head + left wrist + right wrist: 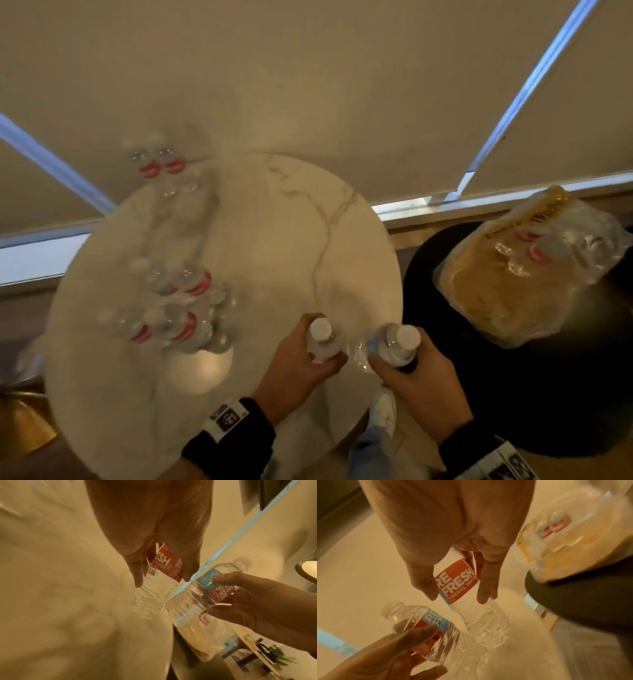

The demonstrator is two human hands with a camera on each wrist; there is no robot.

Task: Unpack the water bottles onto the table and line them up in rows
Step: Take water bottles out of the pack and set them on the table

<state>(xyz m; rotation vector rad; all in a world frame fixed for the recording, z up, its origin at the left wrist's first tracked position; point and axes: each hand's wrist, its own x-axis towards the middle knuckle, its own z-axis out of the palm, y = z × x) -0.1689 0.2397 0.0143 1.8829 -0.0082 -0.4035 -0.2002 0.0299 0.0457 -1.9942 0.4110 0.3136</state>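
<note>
Each of my hands holds a clear water bottle with a red and blue label and a white cap above the near right edge of the round marble table (274, 222). My left hand (305, 356) grips one bottle (321, 339) by its label (164, 563). Beside it, my right hand (407, 373) grips the other bottle (394, 342), whose label (455, 580) reads REFRESH. Several bottles (174, 301) stand in pairs along the table's left side, with one pair (157, 161) at the far edge. The two held bottles hang close together, bottoms toward the tabletop.
A torn plastic pack (527, 270) with a few bottles inside lies on a round black stool (513, 394) to the right of the table. Window blinds (308, 85) hang behind. My shoe (383, 411) shows below the table's near edge.
</note>
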